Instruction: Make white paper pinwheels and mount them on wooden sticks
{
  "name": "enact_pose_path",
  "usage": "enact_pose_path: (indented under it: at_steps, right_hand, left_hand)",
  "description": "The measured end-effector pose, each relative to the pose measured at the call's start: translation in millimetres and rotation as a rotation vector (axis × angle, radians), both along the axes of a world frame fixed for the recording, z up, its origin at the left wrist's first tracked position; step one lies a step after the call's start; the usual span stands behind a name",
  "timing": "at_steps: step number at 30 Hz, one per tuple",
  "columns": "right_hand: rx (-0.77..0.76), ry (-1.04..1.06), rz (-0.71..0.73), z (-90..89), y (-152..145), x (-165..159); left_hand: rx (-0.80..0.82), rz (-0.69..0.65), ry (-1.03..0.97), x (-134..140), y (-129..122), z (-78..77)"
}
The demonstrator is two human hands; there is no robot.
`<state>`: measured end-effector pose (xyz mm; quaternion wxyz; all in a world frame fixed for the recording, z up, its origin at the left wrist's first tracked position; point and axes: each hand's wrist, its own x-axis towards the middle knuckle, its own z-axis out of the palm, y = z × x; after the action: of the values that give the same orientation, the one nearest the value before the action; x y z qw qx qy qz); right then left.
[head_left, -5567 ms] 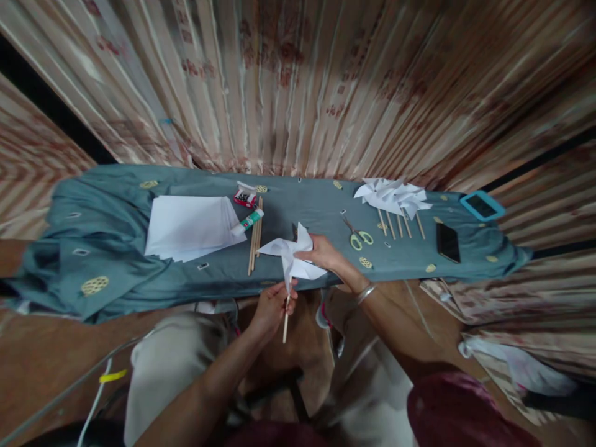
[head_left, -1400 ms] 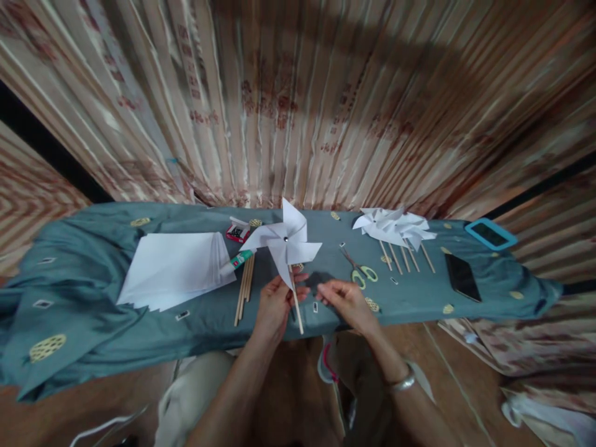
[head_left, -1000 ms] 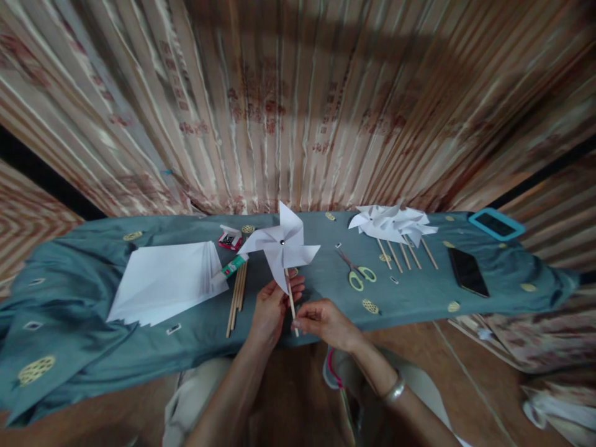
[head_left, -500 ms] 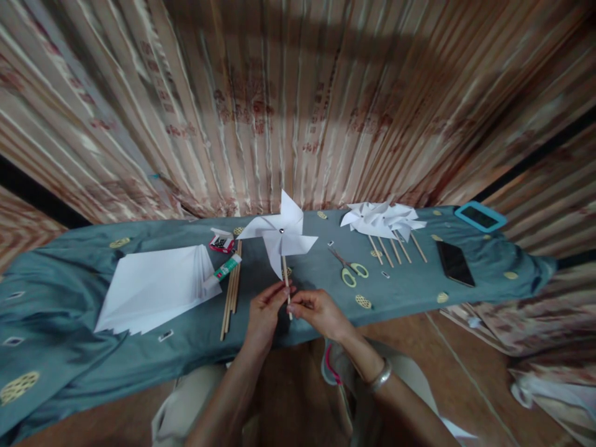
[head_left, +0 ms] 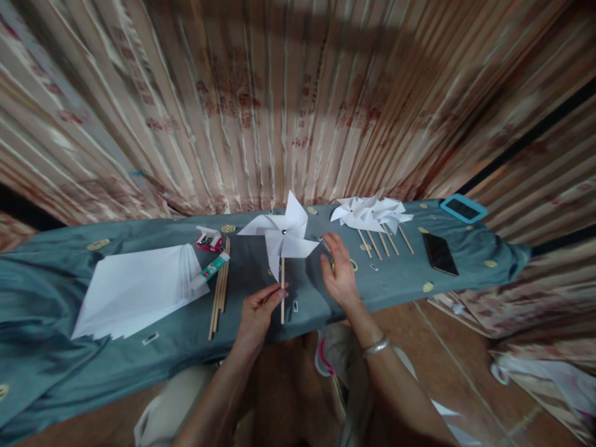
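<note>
On a long table draped in rumpled blue-green cloth point(head_left: 181, 347), a fanned stack of smooth white paper point(head_left: 133, 285) lies near a small red box point(head_left: 208, 240), a green-and-white tube point(head_left: 215, 265) and slim, round wooden sticks point(head_left: 218, 304). At centre, a person's left hand point(head_left: 256, 313) pinches the thin wooden stem point(head_left: 282, 273) of a four-bladed, folded-paper pinwheel point(head_left: 295, 242) over the cloth. The right hand point(head_left: 339, 270), unclenched and loosely spread, is over half-hidden scissors point(head_left: 355, 265); contact cannot be told. Farther right lie overlapping paper pinwheels point(head_left: 370, 214), a glossy black phone point(head_left: 440, 253) and a blue-framed device point(head_left: 464, 208).
</note>
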<state>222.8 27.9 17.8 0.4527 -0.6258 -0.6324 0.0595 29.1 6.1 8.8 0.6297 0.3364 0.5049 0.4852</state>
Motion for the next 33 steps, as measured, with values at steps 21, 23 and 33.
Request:
enact_pose_path:
  at_steps: [21,23,33]
  right_hand:
    - [-0.125,-0.151,0.183,-7.1,-9,-23]
    - [-0.134,-0.149,0.215,-6.2,-12,-26]
    - [-0.116,-0.127,0.36,3.4,-19,-34]
  left_hand:
    - [0.034,-0.021,0.021,3,0,-4.4]
    - [0.036,-0.016,0.026,3,0,-4.8]
    - [0.04,-0.013,0.015,4,0,-5.8]
